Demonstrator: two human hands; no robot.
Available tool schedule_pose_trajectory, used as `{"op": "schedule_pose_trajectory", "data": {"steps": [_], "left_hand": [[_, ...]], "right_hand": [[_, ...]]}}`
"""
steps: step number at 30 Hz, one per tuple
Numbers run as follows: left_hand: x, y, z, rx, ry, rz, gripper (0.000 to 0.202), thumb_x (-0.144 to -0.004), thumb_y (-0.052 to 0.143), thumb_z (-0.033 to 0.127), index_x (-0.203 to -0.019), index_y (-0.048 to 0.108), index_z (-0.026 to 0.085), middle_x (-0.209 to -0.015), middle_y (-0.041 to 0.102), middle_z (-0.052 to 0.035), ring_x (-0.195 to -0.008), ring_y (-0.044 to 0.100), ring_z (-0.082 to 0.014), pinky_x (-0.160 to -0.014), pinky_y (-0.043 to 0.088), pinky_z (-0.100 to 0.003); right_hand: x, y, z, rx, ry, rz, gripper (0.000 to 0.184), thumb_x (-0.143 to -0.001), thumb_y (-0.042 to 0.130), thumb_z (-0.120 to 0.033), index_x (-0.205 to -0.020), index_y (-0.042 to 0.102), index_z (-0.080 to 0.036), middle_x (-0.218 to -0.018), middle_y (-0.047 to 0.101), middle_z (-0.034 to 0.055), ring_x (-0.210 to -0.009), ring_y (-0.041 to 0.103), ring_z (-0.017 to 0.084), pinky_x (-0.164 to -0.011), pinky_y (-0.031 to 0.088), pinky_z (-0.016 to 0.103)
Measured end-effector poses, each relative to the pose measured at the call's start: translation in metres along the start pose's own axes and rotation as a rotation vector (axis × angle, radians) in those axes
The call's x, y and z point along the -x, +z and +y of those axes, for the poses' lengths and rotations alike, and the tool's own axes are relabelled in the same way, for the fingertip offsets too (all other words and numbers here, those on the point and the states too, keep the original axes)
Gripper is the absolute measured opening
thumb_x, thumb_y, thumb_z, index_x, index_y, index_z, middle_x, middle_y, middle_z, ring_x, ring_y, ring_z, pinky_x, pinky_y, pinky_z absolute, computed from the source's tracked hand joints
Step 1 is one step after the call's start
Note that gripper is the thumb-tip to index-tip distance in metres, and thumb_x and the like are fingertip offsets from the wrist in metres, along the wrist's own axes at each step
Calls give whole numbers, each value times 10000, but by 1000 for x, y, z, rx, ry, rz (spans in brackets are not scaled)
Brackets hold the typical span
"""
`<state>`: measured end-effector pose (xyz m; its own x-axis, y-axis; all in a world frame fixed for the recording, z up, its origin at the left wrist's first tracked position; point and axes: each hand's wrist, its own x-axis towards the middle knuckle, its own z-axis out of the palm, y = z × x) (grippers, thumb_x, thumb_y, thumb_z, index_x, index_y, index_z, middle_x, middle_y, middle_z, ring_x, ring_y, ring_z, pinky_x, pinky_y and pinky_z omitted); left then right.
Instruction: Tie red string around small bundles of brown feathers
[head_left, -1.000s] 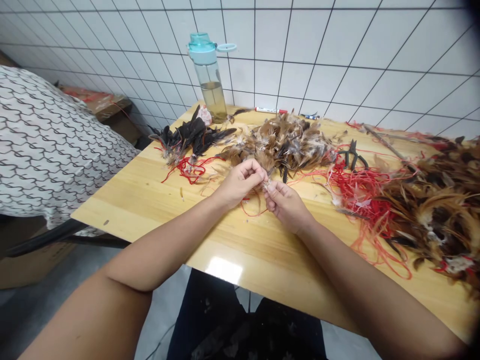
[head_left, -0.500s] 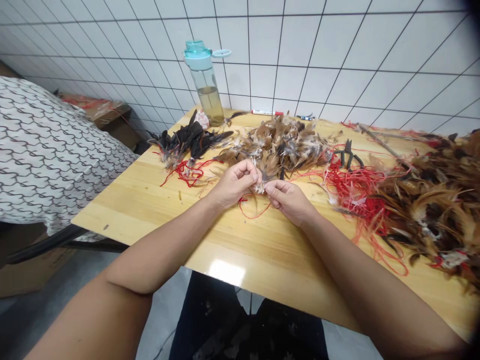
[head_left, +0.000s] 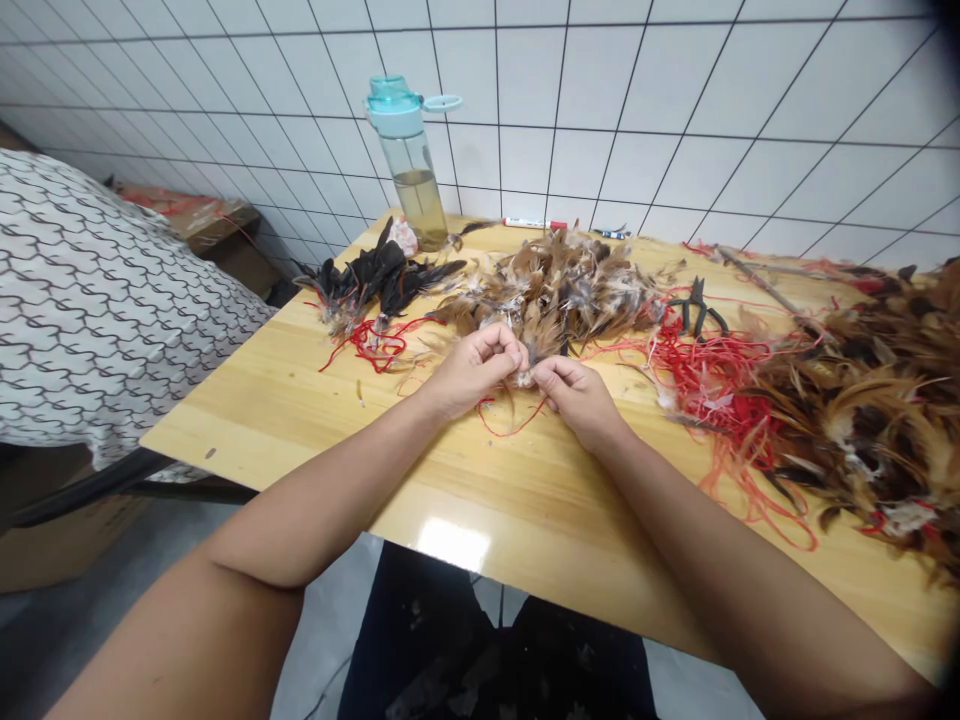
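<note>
My left hand (head_left: 476, 372) and my right hand (head_left: 576, 400) meet over the yellow wooden table (head_left: 262, 425), with their fingertips pinching a small pale feather tuft (head_left: 524, 372) between them. A loop of thin red thread (head_left: 510, 425) hangs below the hands. Just beyond the fingers lies a heap of brown and cream feathers (head_left: 555, 297), which the tuft nearly touches. To the left is a smaller bunch of black feathers (head_left: 375, 282), with tangled red thread (head_left: 367, 347) at its near side.
Black-handled pliers (head_left: 697, 310) sit on the table, right of the heap, beside a red thread tangle (head_left: 712, 385) and a large feather mass (head_left: 862, 410). A water bottle (head_left: 409, 165) and a marker (head_left: 534, 223) stand against the tiled wall. Patterned cloth (head_left: 97, 300) lies left.
Both hands stay together on the tuft, and their fingers have closed around it, so less of it shows. The whole view has shifted slightly as my head moved.
</note>
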<state>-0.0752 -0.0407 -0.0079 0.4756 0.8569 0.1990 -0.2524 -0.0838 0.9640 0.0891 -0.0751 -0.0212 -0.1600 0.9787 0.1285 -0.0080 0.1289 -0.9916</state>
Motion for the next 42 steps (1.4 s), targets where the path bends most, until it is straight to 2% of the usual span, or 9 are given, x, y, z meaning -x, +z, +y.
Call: {"op": "schedule_pose_trajectory", "data": {"steps": [9,13,17,20,25,29,36,42], "left_hand": [[1,8,5,247,-72,-11,309,-740,740,326,-716,481,159,-656,545,22,-619,527,-93,-619,388,-239],[2,12,8,318,-117,-14,326,-714,763,328,-711,485,158,-672,547,17,-618,529,-95,-618,396,-240],[2,13,10,356,-139,28,318,-692,769,294,-687,484,153,-673,540,20,-618,510,-79,-602,390,-216],[1,13,10,368,-152,42,312,-692,759,282,-681,474,154,-668,533,21,-623,504,-77,-592,384,-206],[1,13,9,377,-148,18,280,-712,739,264,-696,481,156,-664,533,20,-614,504,-77,-598,388,-210],[2,13,8,408,-133,-12,249,-738,722,250,-709,494,154,-675,541,16,-622,516,-80,-613,394,-214],[2,13,6,389,-121,-9,241,-744,723,239,-700,503,151,-664,545,13,-624,516,-82,-616,395,-210],[3,14,3,368,-122,-5,235,-751,726,241,-706,515,148,-678,556,5,-635,528,-92,-626,401,-221]], "right_hand": [[0,-6,-4,-162,73,-52,423,-760,657,-615,-736,609,-195,-608,470,-35,-533,345,86,-499,272,237],[-1,-7,-3,-144,62,-108,418,-752,669,-610,-719,587,-201,-620,481,-34,-552,374,93,-525,316,241],[-2,-2,-1,-176,8,-108,396,-684,765,-546,-771,564,-216,-710,542,-28,-672,493,114,-649,407,258],[-2,1,1,-189,-26,-82,424,-649,798,-526,-780,538,-218,-747,558,-27,-723,523,120,-696,425,265],[-1,-1,2,-138,-7,-68,393,-754,691,-574,-770,554,-205,-626,485,-53,-550,398,85,-539,336,245],[-1,-3,1,-212,26,-62,436,-718,710,-603,-794,539,-210,-610,487,-62,-517,368,77,-496,292,240],[-2,0,2,-242,-16,-40,364,-728,753,-492,-827,539,-215,-655,502,-59,-547,382,76,-505,295,230],[-2,1,5,-190,-35,-14,351,-745,726,-508,-832,553,-216,-677,495,-42,-614,423,102,-560,333,243]]}}
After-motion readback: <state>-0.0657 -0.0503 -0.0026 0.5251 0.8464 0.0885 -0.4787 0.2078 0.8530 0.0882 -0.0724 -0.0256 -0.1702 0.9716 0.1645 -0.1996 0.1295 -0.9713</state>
